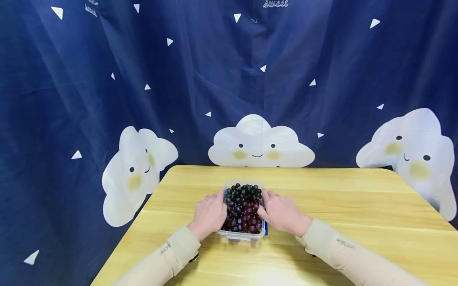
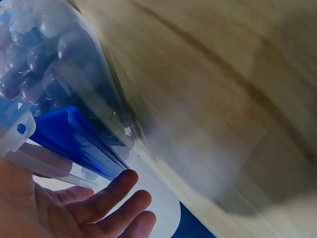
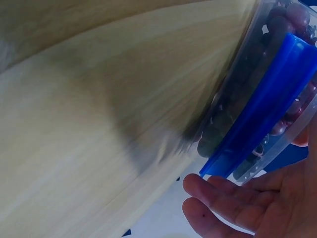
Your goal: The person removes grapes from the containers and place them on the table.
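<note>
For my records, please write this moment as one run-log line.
left hand: at left side of clear tub | right hand: at its right side | dark grapes: inside tub | blue clips: at both sides

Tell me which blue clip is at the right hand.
The right clip, on the tub beside the right hand; its blue edge also shows in the head view. The left clip, beside the left hand, doesn't show there.

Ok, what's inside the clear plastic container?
Dark grapes fill the clear plastic container, blackish toward its far end, some reddish nearer the front. The upper grapes cover the middle of the pile, and the container's bottom cannot be seen.
</note>
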`<state>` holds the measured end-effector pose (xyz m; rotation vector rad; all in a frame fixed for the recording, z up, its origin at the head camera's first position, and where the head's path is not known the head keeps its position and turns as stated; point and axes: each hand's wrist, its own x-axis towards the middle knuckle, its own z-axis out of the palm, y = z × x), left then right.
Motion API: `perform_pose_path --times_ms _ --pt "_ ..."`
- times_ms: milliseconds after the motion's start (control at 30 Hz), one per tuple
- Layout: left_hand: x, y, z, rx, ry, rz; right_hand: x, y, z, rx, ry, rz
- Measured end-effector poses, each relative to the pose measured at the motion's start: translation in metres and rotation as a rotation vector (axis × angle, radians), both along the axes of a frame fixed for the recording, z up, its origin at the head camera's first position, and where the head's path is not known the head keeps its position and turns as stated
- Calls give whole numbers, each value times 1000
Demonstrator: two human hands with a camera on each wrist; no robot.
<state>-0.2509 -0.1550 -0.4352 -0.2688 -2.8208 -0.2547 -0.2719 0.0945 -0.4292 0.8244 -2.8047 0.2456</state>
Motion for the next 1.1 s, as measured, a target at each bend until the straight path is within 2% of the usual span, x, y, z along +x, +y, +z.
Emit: perform_pose_path --times_ms 233,500,700,800,1100 --pt "-2 -4 1 9 -17 2 1 -2 -1 33 -12 -10" --pt "-17 -12 10 63 -68 -40 2 0 0 10 0 -11" --pt "-23 -14 2 58 -101 -86 1 4 1 4 13 -9" --pt "-21 -14 -2 72 -130 -74 -1 4 0 9 12 -4" --pt "-21 -11 -4 74 -128 -70 -1 5 2 15 16 -13"
